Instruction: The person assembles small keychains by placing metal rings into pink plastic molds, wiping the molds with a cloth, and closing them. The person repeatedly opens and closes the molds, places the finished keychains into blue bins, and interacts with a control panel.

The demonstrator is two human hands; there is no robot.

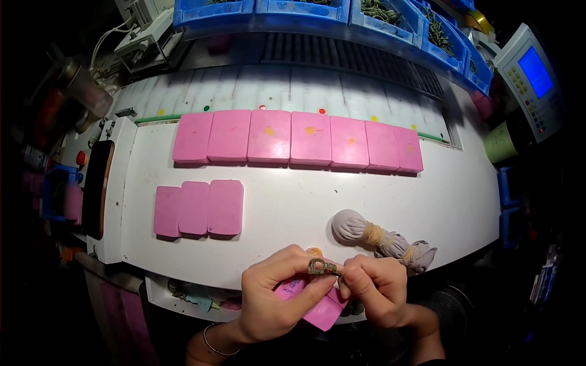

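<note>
My left hand (274,299) is closed around a pink rubber mould (325,312) with blue handwriting on it; part of the mould hides behind the fingers. Between its thumb and forefinger sits a small dark green loop-shaped piece (320,266). The fingers of my right hand (377,291) are pinched together at the right end of that piece, close to the mould's edge. What lies between the right fingertips is mostly hidden. Just beyond the right hand rests a grey cloth bundle (351,227) bound with tan bands.
A row of pink blocks (268,137) spans the white table (293,189), with three more blocks (194,207) nearer on the left. Blue bins (390,21) holding green pieces line the back. A keypad device (531,79) with a blue screen stands at right. Below the table edge is an open drawer (183,299).
</note>
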